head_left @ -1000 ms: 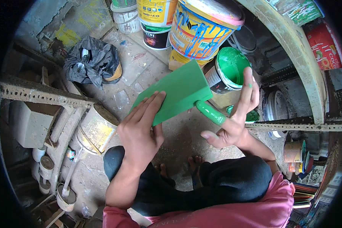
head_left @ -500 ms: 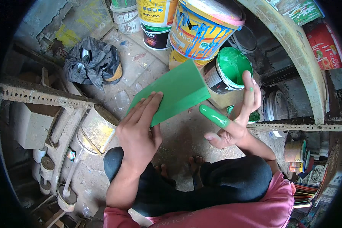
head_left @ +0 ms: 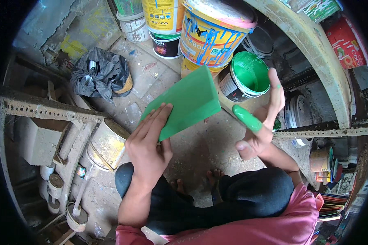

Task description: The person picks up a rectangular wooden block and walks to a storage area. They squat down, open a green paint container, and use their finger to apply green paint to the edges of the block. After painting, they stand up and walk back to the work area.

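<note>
My left hand grips a flat green rectangular block by its lower left end, with fingers over the upper face and the thumb at the edge. The block tilts up to the right, away from my knees. My right hand is held apart from it on the right, fingers spread, holding nothing. Wet green paint coats its index finger, and a small green spot shows on another finger. Just beyond that hand stands an uncovered bucket of green paint, with paint smeared inside and on the rim.
A large yellow paint bucket with blue drips stands behind the green paint. A black plastic bag sits on the floor at the left. A rusty metal shelf beam and a spattered paint can lie left; another shelf beam runs right.
My right hand has shifted to the right, away from the block. The block has tipped slightly in my left hand, which keeps its hold. The whole view has shifted slightly.
</note>
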Demonstrator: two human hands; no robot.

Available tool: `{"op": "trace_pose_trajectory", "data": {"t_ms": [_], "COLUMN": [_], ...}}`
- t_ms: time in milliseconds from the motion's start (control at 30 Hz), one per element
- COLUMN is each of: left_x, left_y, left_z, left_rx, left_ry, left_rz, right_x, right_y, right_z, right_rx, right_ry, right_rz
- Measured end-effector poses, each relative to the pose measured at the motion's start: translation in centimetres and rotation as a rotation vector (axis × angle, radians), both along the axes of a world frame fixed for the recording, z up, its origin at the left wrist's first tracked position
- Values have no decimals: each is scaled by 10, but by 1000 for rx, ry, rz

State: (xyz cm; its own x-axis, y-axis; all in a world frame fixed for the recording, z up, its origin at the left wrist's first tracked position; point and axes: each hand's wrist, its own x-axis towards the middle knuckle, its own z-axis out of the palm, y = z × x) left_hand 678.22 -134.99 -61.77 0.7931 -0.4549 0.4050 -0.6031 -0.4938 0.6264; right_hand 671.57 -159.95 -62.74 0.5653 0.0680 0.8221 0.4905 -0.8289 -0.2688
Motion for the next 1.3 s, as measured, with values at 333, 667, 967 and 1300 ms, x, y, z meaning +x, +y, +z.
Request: {"op": "trace_pose_trajectory", "data": {"t_ms": [333,667,967,1300], "left_x": [-1,-4,-5,-6], "left_y": [2,2,1,-2], "left_z": [4,4,5,6], "left_rx": [-55,-78,-97,-84], "left_ry": [-29,-9,-4,-34], "left_rz": [-60,-45,-46,-54], "right_x": [-3,-5,-9,-13], "right_y": [6,9,8,12], "right_z": [8,12,15,20], "right_rx": [212,224,203,148], "right_ry": [221,226,251,154], "right_rz": [262,233,197,166]}}
